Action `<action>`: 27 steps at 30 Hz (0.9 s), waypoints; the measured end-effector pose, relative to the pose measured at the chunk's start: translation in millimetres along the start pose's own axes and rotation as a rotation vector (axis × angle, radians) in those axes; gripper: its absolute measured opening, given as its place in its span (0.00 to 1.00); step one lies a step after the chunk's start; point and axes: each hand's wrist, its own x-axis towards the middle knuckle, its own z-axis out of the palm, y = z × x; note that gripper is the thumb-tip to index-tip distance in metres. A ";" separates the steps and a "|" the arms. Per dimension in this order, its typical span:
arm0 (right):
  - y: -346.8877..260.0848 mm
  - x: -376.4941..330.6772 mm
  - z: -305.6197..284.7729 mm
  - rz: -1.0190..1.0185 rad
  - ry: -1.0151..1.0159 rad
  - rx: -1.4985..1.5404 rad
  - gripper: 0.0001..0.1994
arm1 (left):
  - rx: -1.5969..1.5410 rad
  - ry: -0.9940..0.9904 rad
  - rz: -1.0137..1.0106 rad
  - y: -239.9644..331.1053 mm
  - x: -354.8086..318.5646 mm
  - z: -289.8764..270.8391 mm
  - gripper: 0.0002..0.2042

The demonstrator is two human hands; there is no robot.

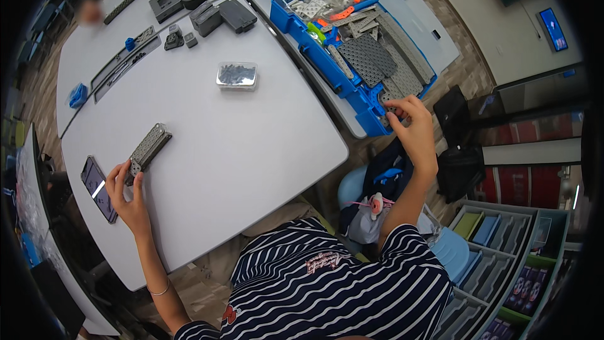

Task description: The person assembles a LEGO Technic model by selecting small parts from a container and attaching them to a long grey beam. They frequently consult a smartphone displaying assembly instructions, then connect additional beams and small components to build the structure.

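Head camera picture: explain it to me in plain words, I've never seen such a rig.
There is no machine here, only a person's two bare hands. The single picture comes from a wide fisheye camera worn on the head, looking down, so straight edges bend near the rim. On the white table lie a phone, a clear box of small dark pieces and, farther off, some grey box-shaped parts. The left hand holds one end of a grey perforated piece. The right hand is at the corner of an open blue case; whether it grips anything is unclear.
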 end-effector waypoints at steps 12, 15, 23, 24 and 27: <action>-2.7 29.3 -25.0 -0.030 -0.308 -0.163 0.11 | -0.039 0.010 -0.039 -3.7 1.2 0.0 0.16; -6.9 21.9 -20.9 -0.025 -0.223 -0.348 0.11 | -0.039 0.006 -0.034 -2.8 0.4 0.5 0.16; -9.0 4.8 -5.8 0.090 -0.087 -0.098 0.10 | -0.033 0.001 -0.013 -5.2 0.1 -0.3 0.15; -7.4 3.1 -5.6 0.136 -0.076 -0.047 0.09 | -0.029 0.002 -0.012 -5.4 -0.3 -0.3 0.15; -2.0 -1.6 -4.1 0.058 -0.038 -0.027 0.10 | -0.023 0.006 -0.012 -5.5 -0.5 -0.4 0.15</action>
